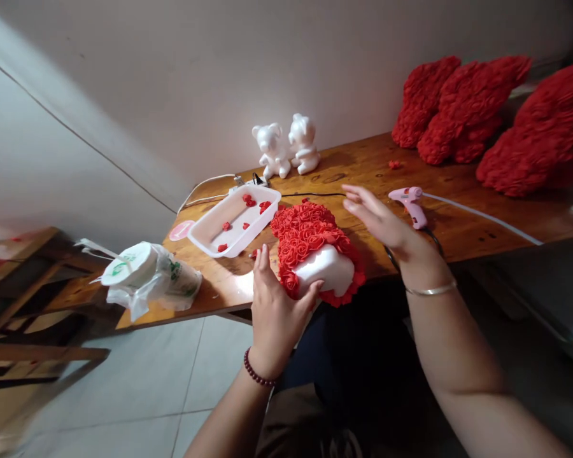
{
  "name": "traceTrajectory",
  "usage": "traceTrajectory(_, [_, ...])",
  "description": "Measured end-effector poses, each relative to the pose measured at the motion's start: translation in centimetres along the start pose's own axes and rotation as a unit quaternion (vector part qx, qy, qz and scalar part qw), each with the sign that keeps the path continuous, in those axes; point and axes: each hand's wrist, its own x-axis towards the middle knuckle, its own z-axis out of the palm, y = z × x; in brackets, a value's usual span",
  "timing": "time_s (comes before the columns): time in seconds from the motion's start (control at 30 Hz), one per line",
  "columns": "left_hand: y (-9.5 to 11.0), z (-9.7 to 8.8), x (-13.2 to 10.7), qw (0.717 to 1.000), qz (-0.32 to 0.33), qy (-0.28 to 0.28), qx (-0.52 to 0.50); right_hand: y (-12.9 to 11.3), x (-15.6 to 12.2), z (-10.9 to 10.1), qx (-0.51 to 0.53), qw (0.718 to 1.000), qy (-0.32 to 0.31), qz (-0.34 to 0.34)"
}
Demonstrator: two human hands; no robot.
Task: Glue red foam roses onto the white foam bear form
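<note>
A white foam figure covered in red artificial roses (310, 238) lies at the table's front edge, its bare white end (328, 270) facing me. My left hand (279, 305) grips it from the left, thumb against the white end and fingers along the side. My right hand (375, 219) is raised to the right of the figure, fingers stretched out and holding nothing. Beyond that hand a pink hot glue gun (410, 202) lies on the table with a long glue stick (482, 216) out of its back. Left of the figure is a white plastic tray (210, 219) with several loose red roses.
Two white foam bears (272, 149) stand by the wall, near a power strip (248, 183). Several large rose-covered figures (468, 108) fill the right back of the wooden table (353, 162). A bagged drink cup (134, 267) stands at the left edge. A black cord (310, 194) runs behind the figure.
</note>
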Motion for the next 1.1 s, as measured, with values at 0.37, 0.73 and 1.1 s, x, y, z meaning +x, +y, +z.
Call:
traceTrajectory(0.37, [-2.6,2.4,-2.3,0.990,0.023,-0.033,-0.139,3.9,-9.1,3.7,0.115,0.986,-0.008,0.116])
traceTrajectory(0.73, [-7.6,6.4,13.5,0.905,0.208,-0.151,-0.340,8.1,-0.1,1.2,0.001,0.976,0.143,-0.166])
traceTrajectory(1.1, [-7.9,11.8,15.0,0.839,0.062,-0.206,-0.500,11.3,-1.3,1.2,-0.171,0.947,0.156,-0.222])
